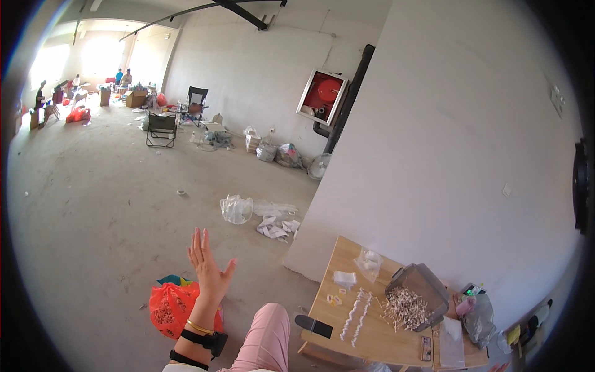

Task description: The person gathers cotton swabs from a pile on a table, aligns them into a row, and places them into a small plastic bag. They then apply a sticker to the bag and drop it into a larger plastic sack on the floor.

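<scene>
My left hand (209, 266) is raised with its fingers stretched and the thumb apart, holding nothing. A gold bangle and a black band with a small device circle that wrist. Behind the forearm, a red plastic bag (170, 310) sits on the floor. Just the fingertips of my right hand (499, 367) show at the lower edge, spread and seemingly bare, beyond the right end of the wooden table (387, 273). On this table, a grey bin (427, 285) lies tipped over a heap of small pale stick-like pieces (406, 308). Two rows of small white pieces (356, 316) lie beside the heap.
Clear bags (368, 263), a phone (426, 348), a black flat piece (313, 325) and a grey plastic bag (480, 319) are on the table. A white wall (458, 155) borders it. Plastic wrapping (237, 209) litters the floor. Folding chairs (162, 129) and people stand farther off.
</scene>
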Motion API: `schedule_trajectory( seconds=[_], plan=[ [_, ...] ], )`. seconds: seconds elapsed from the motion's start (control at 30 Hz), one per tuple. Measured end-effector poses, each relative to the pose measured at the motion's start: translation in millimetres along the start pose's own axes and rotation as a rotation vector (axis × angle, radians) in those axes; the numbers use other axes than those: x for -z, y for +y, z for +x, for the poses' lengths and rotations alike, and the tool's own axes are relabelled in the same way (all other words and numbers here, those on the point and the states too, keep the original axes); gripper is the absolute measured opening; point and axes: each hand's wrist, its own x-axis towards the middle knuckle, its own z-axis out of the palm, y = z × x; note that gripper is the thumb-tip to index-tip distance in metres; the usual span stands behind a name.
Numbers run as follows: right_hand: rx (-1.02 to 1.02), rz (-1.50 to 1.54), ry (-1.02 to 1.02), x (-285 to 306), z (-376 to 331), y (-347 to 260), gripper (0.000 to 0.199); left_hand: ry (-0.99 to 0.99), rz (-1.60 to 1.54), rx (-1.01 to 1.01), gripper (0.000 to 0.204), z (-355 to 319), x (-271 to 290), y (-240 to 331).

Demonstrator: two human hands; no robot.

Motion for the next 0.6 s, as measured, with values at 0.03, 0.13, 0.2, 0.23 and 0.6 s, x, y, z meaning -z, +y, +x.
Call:
schedule_trajectory(
  seconds=[0.03, 0.13, 0.2, 0.23, 0.6],
  plan=[
    [-0.001, -0.005, -0.004, -2.7, -2.9, 6.7, 0.051, 0.066, 0.075, 0.0, 0.082, 0.2, -0.1, 2.8],
    [-0.042, 0.025, -0.049, -4.3, -4.6, 8.7, 0.049, -0.22, -0.248, 0.159, 0.044, -6.0, -4.9, -19.6],
    [-0.069, 0.045, -0.077, -5.3, -6.4, 10.4, 0.047, -0.235, -0.258, 0.14, 0.028, -8.6, -7.3, -15.8],
    [-0.083, 0.055, -0.091, -5.8, -7.4, 11.4, 0.046, -0.249, -0.266, 0.122, 0.013, -10.1, -8.8, -13.5],
    [-0.254, 0.17, -0.242, -9.5, -24.5, 41.2, 0.037, -0.207, -0.196, 0.13, 0.011, -11.1, -8.7, 1.8]
  ],
)
